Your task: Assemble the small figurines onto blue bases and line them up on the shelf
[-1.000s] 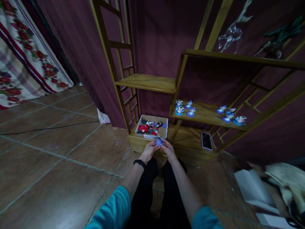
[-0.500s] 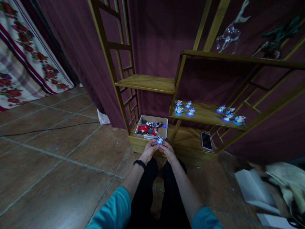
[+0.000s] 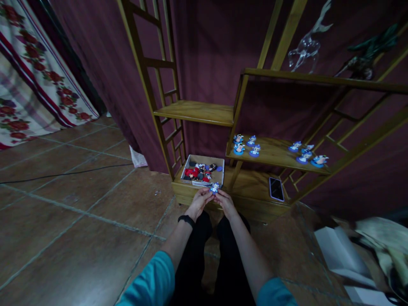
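A small purple-and-white figurine [image 3: 215,187] on a round base is held between my two hands, just in front of the box's near edge. My left hand [image 3: 201,200], with a black band on its wrist, is closed on the figurine's left side. From the right, the fingers of my right hand [image 3: 224,200] grip the same figurine. Behind them a shallow cardboard box [image 3: 219,177] holds several red, black and white figurines [image 3: 192,172]. On the shelf to the right stand several similar purple figurines [image 3: 254,150] and blue-based figurines [image 3: 319,160], in two groups.
A wooden shelf unit [image 3: 197,111] stands before a dark red curtain. A phone [image 3: 276,188] lies on its lower board. Above are a clear glass deer [image 3: 305,53] and a dark green ornament [image 3: 366,59]. White packaging [image 3: 342,253] lies on the floor at right; a black cable [image 3: 66,173] runs at left.
The figurine in my hands looks slightly more upright and has shifted a little to the right. Both hands stay nearly in place.
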The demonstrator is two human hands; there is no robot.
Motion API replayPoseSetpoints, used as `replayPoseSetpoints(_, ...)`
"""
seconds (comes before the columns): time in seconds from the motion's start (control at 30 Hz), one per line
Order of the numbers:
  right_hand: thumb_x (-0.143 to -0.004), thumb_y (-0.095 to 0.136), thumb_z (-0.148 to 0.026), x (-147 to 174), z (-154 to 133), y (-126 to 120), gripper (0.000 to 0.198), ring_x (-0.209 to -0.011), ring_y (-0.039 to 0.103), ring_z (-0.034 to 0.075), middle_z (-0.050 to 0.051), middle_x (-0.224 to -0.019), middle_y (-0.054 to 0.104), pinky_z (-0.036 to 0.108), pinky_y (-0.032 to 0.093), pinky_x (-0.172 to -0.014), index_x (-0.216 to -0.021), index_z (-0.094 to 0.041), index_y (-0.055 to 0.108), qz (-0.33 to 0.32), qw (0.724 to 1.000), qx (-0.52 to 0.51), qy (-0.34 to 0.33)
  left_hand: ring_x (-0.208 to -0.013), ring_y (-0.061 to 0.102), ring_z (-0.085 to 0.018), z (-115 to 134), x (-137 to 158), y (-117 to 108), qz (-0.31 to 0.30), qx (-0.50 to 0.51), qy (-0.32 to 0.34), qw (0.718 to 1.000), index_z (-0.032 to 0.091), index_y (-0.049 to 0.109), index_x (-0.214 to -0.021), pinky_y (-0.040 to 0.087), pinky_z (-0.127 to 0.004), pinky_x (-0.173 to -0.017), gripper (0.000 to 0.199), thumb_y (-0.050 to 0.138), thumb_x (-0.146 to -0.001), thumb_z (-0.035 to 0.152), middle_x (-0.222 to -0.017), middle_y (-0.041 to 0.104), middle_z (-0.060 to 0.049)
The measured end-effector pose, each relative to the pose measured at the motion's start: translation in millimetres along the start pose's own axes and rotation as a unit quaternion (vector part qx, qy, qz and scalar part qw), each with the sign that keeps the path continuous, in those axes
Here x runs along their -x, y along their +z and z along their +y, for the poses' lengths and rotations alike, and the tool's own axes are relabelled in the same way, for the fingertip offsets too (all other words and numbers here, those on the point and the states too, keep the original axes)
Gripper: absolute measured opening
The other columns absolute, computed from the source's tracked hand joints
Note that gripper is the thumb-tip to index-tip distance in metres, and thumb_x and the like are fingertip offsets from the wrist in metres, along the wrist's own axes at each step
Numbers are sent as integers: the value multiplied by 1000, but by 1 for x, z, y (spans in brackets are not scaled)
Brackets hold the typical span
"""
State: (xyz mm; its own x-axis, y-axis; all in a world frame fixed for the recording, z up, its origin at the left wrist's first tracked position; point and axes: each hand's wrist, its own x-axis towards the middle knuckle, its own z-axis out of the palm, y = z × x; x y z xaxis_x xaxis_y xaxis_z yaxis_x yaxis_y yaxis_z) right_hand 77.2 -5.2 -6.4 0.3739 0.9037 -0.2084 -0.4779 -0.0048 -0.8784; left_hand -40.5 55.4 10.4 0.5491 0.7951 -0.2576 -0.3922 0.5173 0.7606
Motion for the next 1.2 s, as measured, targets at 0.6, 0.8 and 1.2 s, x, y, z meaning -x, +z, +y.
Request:
replayPoseSetpoints(0.6, -60, 70, -34, 3, -2, 1, 40, -72, 61, 14, 2, -86, 68, 28, 48, -68, -98, -22, 64, -12, 1000, 16, -2, -78, 61, -13, -3, -2, -1, -21, -9, 33, 999, 14, 60, -96, 44, -25, -76, 44, 73, -55, 7, -90, 66, -7)
replayPoseSetpoints(0.8, -61, 68, -35, 4, -3, 2, 42, -82, 61, 16, 2, -98, 66, 28, 48, -70, -101, -25, 62, -17, 999, 39, -25, -76, 61, -13, 0, 1, 2, -34, -9, 0, 999, 12, 63, -95, 43, -25, -77, 41, 73, -55, 7, -89, 67, -8)
replayPoseSetpoints(1.2, -61, 68, -36, 3, -3, 2, 42, -81, 61, 16, 3, -96, 66, 27, 48, -69, -101, -24, 61, -19, 999, 37, -25, -79, 62, -14, 2, 2, 5, -57, -15, -7, 998, 10, 64, -93, 44, -25, -79, 37, 73, -57, 9, -91, 67, -10)
